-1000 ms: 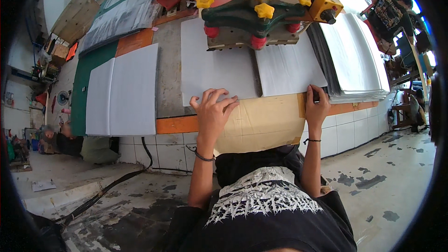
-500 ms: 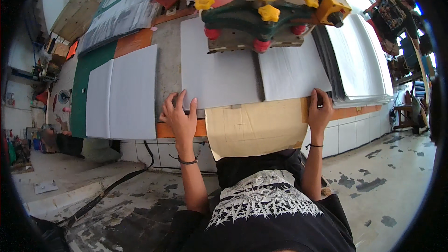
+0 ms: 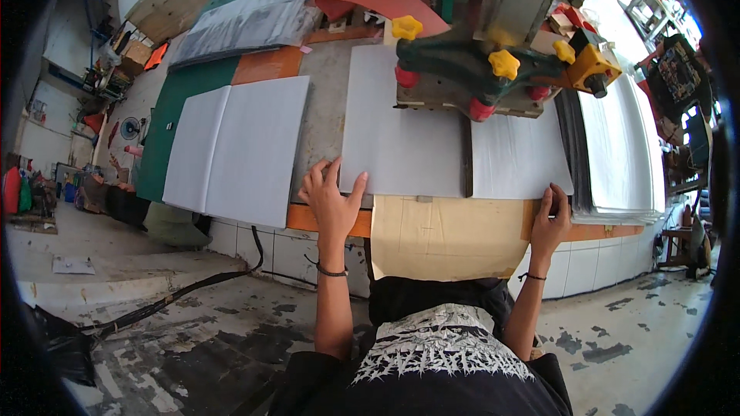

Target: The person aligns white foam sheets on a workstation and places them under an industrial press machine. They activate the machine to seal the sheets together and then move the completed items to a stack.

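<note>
A wide white sheet (image 3: 416,158) with a dark strip down it lies partly under the head of a green press (image 3: 470,77) with yellow star knobs. At the sheet's near left corner rests my left hand (image 3: 333,199), its fingers spread and thumb along the edge. My right hand (image 3: 550,219) is at the near right corner, fingers and thumb closed on the sheet's edge; the fingertips are partly hidden. Between my hands, a cream card (image 3: 447,235) with thin drawn lines hangs over the table's front edge.
Left on a green mat (image 3: 158,162) lies a folded white sheet (image 3: 254,150). Plastic-wrapped sheets (image 3: 243,23) sit behind it. A stack of white sheets (image 3: 620,146) stands right of the press. A black cable (image 3: 193,293) runs along the floor at left.
My view has turned a little, so the whole scene sits farther right and lower. Both hands keep their places at the sheet's near corners.
</note>
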The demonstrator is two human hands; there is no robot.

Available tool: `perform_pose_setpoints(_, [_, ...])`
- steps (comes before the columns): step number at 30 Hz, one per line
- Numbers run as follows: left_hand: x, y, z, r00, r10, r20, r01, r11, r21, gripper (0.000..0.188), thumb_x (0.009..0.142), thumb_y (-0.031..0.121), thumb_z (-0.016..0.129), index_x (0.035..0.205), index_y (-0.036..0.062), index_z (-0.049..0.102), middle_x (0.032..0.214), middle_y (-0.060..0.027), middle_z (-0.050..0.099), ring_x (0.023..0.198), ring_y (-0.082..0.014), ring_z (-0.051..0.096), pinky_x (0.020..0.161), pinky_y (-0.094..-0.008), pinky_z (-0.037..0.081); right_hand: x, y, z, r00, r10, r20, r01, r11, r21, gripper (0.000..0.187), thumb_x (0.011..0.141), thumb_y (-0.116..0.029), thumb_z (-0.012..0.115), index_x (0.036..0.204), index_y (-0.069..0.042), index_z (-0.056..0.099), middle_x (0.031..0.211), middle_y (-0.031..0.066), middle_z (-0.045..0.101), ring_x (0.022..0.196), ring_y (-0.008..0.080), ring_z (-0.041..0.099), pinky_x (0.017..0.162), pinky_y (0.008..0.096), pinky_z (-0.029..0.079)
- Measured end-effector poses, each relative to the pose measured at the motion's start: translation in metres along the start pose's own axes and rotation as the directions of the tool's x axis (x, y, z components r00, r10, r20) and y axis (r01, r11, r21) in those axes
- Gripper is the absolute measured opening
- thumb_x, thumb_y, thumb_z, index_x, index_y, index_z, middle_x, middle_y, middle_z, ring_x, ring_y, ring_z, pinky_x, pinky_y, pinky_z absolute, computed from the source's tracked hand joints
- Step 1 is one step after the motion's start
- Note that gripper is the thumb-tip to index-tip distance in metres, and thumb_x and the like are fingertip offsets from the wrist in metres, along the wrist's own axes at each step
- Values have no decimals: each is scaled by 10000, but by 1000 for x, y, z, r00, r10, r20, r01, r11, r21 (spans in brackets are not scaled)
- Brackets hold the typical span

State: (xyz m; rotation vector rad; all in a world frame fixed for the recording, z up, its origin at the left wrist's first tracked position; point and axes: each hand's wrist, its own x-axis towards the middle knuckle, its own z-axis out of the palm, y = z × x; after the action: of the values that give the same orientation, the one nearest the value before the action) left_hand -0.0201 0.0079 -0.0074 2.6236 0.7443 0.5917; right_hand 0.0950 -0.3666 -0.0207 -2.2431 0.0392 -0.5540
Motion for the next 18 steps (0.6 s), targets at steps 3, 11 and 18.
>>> perform_pose_setpoints(3, [6, -1, -4, 1000, -22, 14, 22, 999, -29, 580, 850, 472, 734, 1224, 39, 644, 1208, -124, 557, 1179, -304, 472, 999, -497, 331, 0, 0, 1, 1000, -29, 8, 29, 999, -21, 236, 992, -191, 625, 1123, -3, 681, 914, 127, 675, 762, 187, 617, 687, 336, 506])
perform_pose_setpoints(11, [14, 20, 9, 976, -207, -60, 202, 976, -84, 595, 852, 459, 732, 1166, -37, 639, 1030, -164, 648, 994, -345, 604, 973, -522, 373, -1, 0, -5, 999, -15, 39, 15, 1000, -10, 225, 997, -162, 609, 1123, 13, 672, 950, 140, 685, 856, 216, 639, 756, 353, 515])
perform_pose_setpoints(18, [4, 13, 11, 991, -127, -48, 124, 990, -69, 477, 892, 409, 693, 1112, -13, 665, 1090, -166, 604, 1023, -362, 551, 966, -528, 361, 1, -4, -5, 1000, 14, 28, -14, 1000, 18, 218, 995, -159, 612, 1115, 13, 673, 903, 122, 683, 764, 178, 619, 693, 325, 508])
